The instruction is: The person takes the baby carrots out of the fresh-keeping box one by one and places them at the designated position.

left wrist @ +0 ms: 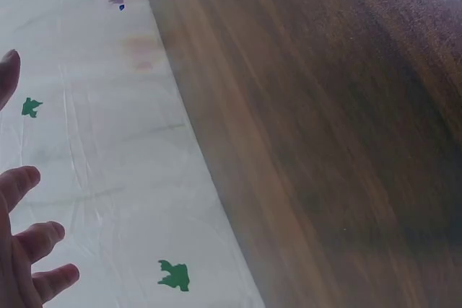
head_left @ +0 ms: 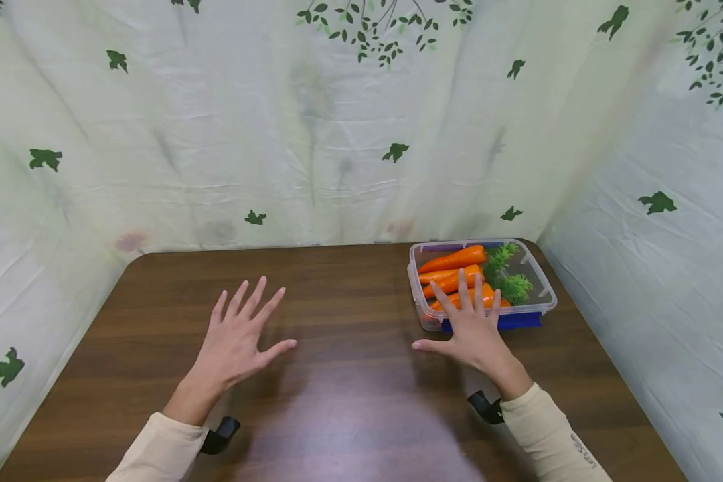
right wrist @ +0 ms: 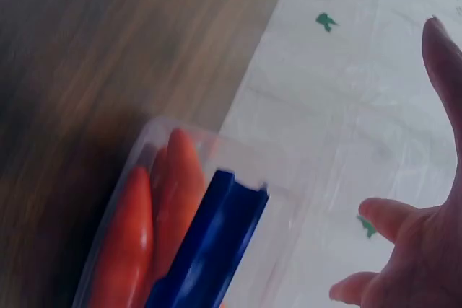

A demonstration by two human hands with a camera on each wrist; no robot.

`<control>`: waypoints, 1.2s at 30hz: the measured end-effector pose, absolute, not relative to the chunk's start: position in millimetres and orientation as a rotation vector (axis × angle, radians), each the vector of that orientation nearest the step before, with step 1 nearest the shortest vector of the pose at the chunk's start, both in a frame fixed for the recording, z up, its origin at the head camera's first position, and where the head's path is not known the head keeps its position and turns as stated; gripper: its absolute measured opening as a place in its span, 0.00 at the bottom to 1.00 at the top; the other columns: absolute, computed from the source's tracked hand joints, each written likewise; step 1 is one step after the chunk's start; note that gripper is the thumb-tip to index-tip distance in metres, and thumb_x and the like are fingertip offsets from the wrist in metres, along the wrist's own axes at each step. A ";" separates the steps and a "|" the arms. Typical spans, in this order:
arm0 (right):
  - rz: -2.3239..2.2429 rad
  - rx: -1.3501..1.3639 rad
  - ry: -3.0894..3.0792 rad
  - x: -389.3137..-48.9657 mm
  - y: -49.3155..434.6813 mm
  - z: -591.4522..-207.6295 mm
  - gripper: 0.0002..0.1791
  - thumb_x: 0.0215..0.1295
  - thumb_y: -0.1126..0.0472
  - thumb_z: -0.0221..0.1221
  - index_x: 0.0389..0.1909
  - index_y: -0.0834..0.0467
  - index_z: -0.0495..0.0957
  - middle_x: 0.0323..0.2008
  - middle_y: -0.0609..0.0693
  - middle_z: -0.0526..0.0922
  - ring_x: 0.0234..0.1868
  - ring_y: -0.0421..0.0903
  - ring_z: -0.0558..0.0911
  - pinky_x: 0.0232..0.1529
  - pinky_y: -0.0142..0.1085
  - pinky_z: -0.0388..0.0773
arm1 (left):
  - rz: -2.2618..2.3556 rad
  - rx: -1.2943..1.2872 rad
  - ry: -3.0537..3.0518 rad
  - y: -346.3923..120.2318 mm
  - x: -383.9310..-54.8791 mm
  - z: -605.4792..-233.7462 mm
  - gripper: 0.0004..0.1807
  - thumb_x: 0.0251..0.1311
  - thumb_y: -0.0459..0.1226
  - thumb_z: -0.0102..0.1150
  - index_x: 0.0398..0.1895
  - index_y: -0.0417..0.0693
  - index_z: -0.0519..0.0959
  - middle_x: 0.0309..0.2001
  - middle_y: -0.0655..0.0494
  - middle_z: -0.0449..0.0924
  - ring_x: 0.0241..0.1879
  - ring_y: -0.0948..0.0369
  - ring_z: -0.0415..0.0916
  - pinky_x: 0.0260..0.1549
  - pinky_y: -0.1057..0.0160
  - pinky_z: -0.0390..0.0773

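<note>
A clear plastic box (head_left: 545,289) stands at the back right of the table, with a blue latch (head_left: 521,321) along its near side. Several orange carrots (head_left: 454,259) with green leafy tops (head_left: 514,289) lie inside it. My right hand (head_left: 476,338), fingers spread, hovers at the near side of the box and hides part of the carrots from the head view. In the right wrist view the blue latch (right wrist: 213,239) and carrots (right wrist: 130,236) show close by. To the left, my left hand (head_left: 231,345) is held above bare wood, its fingers spread and nothing in them.
The brown wooden table (head_left: 343,321) reaches back to a pale curtain (head_left: 337,134) printed with green leaves and birds. More of this cloth hangs at both sides. A black strap (head_left: 219,435) is on the left wrist, another black strap (head_left: 485,407) on the right.
</note>
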State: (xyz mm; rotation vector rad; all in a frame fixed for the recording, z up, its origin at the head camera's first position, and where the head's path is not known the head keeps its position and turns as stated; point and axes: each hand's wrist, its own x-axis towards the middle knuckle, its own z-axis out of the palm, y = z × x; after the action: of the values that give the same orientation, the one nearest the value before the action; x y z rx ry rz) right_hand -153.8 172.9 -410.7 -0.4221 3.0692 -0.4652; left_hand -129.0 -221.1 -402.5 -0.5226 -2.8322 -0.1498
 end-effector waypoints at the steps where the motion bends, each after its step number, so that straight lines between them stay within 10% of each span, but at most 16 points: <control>1: -0.459 -0.423 3.074 -154.0 175.5 -410.5 0.61 0.44 0.22 0.58 0.76 0.47 0.48 0.75 0.60 0.26 0.72 0.62 0.22 0.62 0.68 0.21 | -0.150 -0.529 -2.823 -221.0 -129.4 -402.0 0.47 0.54 0.68 0.53 0.74 0.58 0.57 0.74 0.45 0.51 0.72 0.42 0.47 0.66 0.38 0.43; 23: -0.577 -0.362 3.041 -178.5 266.6 -398.5 0.58 0.52 0.29 0.60 0.77 0.47 0.42 0.74 0.67 0.27 0.71 0.67 0.22 0.59 0.68 0.16 | -0.198 -0.694 -2.761 -218.9 -137.4 -396.5 0.47 0.51 0.63 0.61 0.72 0.54 0.61 0.72 0.44 0.58 0.68 0.42 0.56 0.64 0.40 0.53; 36: -0.637 -0.212 3.129 -207.6 310.6 -400.1 0.53 0.59 0.31 0.56 0.76 0.56 0.46 0.73 0.71 0.36 0.71 0.73 0.35 0.58 0.74 0.37 | -0.113 -0.740 -2.763 -213.2 -136.6 -409.6 0.46 0.50 0.64 0.61 0.70 0.53 0.65 0.69 0.46 0.64 0.65 0.43 0.62 0.63 0.41 0.56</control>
State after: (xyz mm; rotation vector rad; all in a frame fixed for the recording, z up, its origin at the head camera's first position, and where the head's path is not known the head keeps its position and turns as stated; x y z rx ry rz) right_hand -207.6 310.6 -400.1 -0.2119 3.1285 -0.6370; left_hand -136.6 -213.2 -409.6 -0.7403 -2.7628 -0.1131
